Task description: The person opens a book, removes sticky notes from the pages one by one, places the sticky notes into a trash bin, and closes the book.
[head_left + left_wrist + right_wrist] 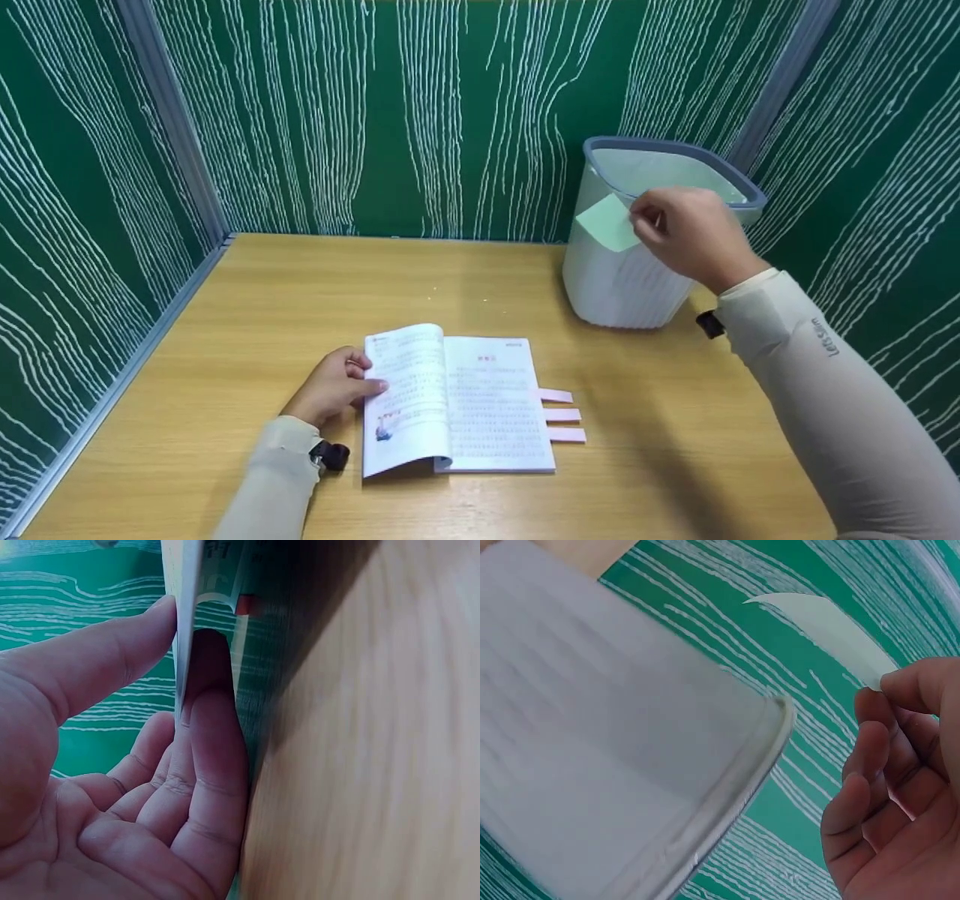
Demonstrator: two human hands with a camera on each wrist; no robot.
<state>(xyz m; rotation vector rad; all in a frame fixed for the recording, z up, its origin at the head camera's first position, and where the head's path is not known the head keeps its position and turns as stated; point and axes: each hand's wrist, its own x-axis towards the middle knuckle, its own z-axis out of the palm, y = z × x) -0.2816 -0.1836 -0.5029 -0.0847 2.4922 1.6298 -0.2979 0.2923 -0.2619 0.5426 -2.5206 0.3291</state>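
An open book (491,405) lies on the table, its left-hand pages lifted and curving up from the spine. My left hand (335,388) holds those pages at their outer edge; in the left wrist view the thumb (112,652) is on one face and the fingers (217,757) are behind. My right hand (694,232) pinches a light green sheet of paper (609,223) by one corner between thumb and forefinger. That hand is raised in front of the bin (622,289), near its rim. In the right wrist view the green sheet (821,626) bends slightly beside the bin (630,705).
Several pink paper tabs (564,415) stick out from the book's right edge. The whitish bin with a grey rim (675,142) stands at the table's back right. Green walls with white wavy lines (412,112) enclose the wooden table (300,292). Small white specks lie behind the book.
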